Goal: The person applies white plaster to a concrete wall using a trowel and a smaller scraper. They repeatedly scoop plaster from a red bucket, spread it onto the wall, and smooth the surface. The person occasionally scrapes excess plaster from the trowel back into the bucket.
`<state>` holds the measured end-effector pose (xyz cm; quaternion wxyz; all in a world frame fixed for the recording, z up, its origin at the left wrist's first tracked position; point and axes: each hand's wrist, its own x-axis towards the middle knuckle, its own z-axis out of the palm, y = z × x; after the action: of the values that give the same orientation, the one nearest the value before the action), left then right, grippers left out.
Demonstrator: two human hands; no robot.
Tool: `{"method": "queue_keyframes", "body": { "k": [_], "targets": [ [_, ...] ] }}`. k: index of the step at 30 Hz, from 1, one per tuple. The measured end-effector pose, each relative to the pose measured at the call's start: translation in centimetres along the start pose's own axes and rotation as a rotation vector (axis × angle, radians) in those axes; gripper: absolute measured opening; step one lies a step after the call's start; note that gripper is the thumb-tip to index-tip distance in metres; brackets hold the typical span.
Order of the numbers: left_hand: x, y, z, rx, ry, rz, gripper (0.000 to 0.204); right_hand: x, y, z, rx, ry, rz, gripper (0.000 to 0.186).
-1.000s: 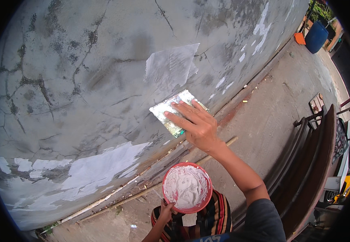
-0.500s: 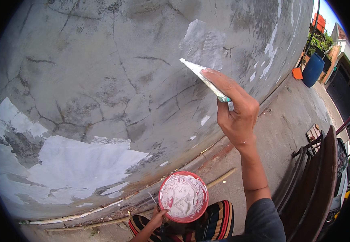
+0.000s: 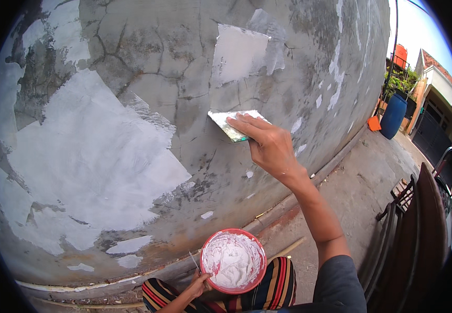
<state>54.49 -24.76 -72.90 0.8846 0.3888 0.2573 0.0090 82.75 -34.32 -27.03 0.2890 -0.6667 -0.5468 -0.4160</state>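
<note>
My right hand (image 3: pixel 267 141) grips a flat putty scraper (image 3: pixel 235 125), its face smeared with white paste and a green edge showing near my thumb. The scraper lies close to the cracked grey wall (image 3: pixel 148 99); I cannot tell whether its edge touches. Above it, a fresh white patch (image 3: pixel 239 52) covers part of the wall. Low down, my left hand (image 3: pixel 199 284) holds the rim of a red bucket (image 3: pixel 262 261) of white putty (image 3: pixel 232 261). A thin tool (image 3: pixel 193 260) sticks up beside that hand, its lower end hidden.
A broad white coated area (image 3: pixel 90 151) spreads over the wall on the left. A wooden bench (image 3: pixel 408 245) stands at right, with a blue barrel (image 3: pixel 393 116) and an orange object (image 3: pixel 374 123) farther off. A pole (image 3: pixel 288 248) lies behind the bucket.
A thick white patch now covers wall that was bare or thinly coated. My right hand has come down and left with the scraper, which has turned flatter. The view has shifted left.
</note>
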Motion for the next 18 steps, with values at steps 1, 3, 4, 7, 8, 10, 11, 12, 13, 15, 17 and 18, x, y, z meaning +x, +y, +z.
{"method": "queue_keyframes", "body": {
  "k": [1,3,4,7,8,10,11,12,13,15,17,18],
  "targets": [
    [-0.8,0.1,-1.3,-0.022,0.022,-0.060,0.049,1.3,-0.4,-1.9,0.089,-0.088,0.002,0.055],
    [-1.7,-0.2,-0.2,-0.082,-0.015,-0.107,0.050,6.0,1.4,-6.4,0.015,0.180,-0.096,0.047],
    [-0.4,-3.0,-5.7,-0.084,-0.037,-0.047,0.053,9.9,1.3,-6.7,0.057,0.240,-0.087,0.045],
    [1.3,-6.6,-6.4,-0.084,-0.093,-0.158,0.056,13.0,3.0,-8.2,-0.088,0.215,-0.144,0.045],
    [0.2,-7.6,-6.1,-0.055,-0.047,-0.104,0.056,13.2,3.0,-7.3,-0.120,0.190,-0.185,0.045],
    [1.3,-8.3,-6.3,-0.069,-0.021,-0.082,0.056,11.5,2.8,-5.6,-0.100,0.209,-0.179,0.050],
    [1.6,-9.0,-6.0,-0.079,-0.015,-0.083,0.056,10.3,2.4,-5.0,-0.097,0.206,-0.173,0.053],
    [1.6,-9.2,-6.6,-0.083,0.013,-0.071,0.056,8.8,1.7,-4.1,-0.116,0.197,-0.162,0.055],
    [1.4,-9.4,-7.3,-0.086,0.040,-0.058,0.056,7.4,0.9,-2.9,-0.103,0.165,-0.149,0.054],
    [0.4,-9.9,-6.9,-0.092,0.073,-0.050,0.056,4.4,-0.1,-1.4,-0.101,0.084,-0.123,0.051],
    [-0.5,-9.2,-7.4,-0.094,-0.009,-0.051,0.053,1.9,-0.4,-0.8,-0.054,-0.072,-0.113,0.050],
    [0.0,-8.6,-8.4,-0.089,-0.061,-0.068,0.052,1.8,-0.8,-0.7,-0.027,-0.138,-0.116,0.050]
  ]
}}
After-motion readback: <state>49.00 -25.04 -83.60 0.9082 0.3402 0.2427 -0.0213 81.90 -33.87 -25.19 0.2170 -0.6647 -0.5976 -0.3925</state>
